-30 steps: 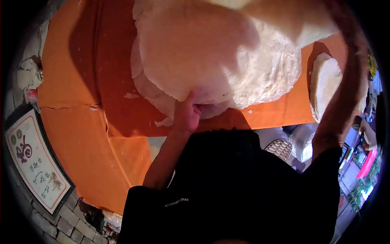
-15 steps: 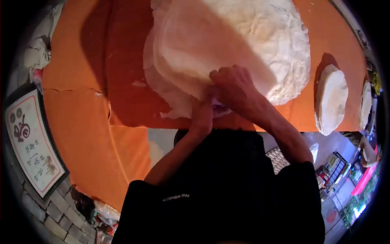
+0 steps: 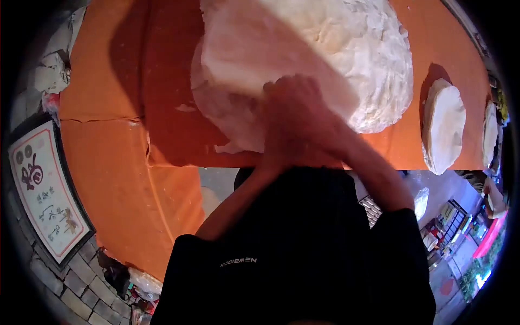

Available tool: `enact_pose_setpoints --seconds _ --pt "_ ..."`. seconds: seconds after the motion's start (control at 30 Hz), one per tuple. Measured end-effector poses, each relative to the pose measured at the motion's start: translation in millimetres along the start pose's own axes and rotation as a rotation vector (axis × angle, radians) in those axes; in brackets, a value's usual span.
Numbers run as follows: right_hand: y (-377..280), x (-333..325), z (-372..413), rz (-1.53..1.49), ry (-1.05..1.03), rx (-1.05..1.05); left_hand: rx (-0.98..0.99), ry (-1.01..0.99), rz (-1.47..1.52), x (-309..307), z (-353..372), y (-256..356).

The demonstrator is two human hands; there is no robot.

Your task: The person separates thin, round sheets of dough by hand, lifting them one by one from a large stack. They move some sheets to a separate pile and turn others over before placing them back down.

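Observation:
A large stack of thin, pale, dough-like sheets lies on the orange cloth, its left half in shadow. At its near edge, my right hand is closed, with its knuckles up and its fingers curled. My left hand sits just below and partly behind the right one, close to the cloth's front edge. Its fingers are hidden and smeared. What the right fingers hold, if anything, is hidden beneath them. A loose flap of the lowest sheet spreads out left of my hands.
Two smaller pale round stacks, one nearer and one farther, lie at the right. A framed sign with writing stands at the left above grey paving. Plastic bags lie at the lower left.
My right hand has moved a little up and left, over the stack's near edge. The left hand has drawn in under it. The view has shifted slightly.

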State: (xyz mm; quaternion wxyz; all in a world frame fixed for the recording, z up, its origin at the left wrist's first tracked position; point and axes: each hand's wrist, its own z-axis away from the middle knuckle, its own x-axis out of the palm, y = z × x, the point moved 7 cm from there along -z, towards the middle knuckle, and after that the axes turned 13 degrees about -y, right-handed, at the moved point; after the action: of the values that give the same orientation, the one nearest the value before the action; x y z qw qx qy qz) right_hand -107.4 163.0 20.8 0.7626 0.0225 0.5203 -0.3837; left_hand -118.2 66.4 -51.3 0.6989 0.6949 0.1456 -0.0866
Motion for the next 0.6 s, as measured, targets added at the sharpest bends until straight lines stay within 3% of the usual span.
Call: enact_pose_setpoints --seconds 0.03,0.07,0.1,0.17,0.23,0.3,0.37,0.4,0.47,0.5,0.53,0.6 --pt "16.4 -10.6 -6.4 0.026 -0.032 0.038 -0.199 -0.138 0.105 0.9 -10.0 7.1" --pt "36.4 -31.7 -4.3 0.177 0.149 0.034 -0.4 -0.276 0.215 8.9 -8.2 4.3" --pt "47.9 -61.9 6.9 0.338 0.346 0.018 -0.404 -0.276 0.221 6.7 -2.4 2.4" --pt "54.4 -143.7 52.3 0.229 0.433 0.077 -0.46 -0.203 0.161 -14.2 16.9 -9.1" --pt "40.0 -172.9 92.6 0.298 0.596 0.185 -0.462 -0.046 0.258 -37.4 45.8 -38.6" --pt "18.9 -178.6 110.5 0.356 0.66 0.205 -0.676 0.031 -0.004 -79.5 61.1 -48.9" --pt "-1.2 -157.6 102.9 0.385 0.615 0.169 -0.527 0.26 -0.099 -109.2 72.3 -62.1" --pt "-7.1 -137.7 89.9 0.382 0.549 0.154 -0.534 0.266 -0.1 -114.0 70.3 -66.4" --pt "5.8 -63.2 39.7 0.229 0.287 -0.015 -0.681 0.482 0.51 -118.7 80.9 -96.1" --pt "13.1 -24.1 18.6 0.148 0.205 -0.048 -0.681 0.491 0.506 -122.4 83.1 -101.5" --pt "17.8 3.7 4.9 0.071 0.124 -0.076 -0.617 0.458 0.685 -117.4 80.1 -109.6" --pt "14.6 12.8 11.2 0.079 0.14 -0.089 -0.552 0.422 0.866 -111.0 76.0 -110.7"
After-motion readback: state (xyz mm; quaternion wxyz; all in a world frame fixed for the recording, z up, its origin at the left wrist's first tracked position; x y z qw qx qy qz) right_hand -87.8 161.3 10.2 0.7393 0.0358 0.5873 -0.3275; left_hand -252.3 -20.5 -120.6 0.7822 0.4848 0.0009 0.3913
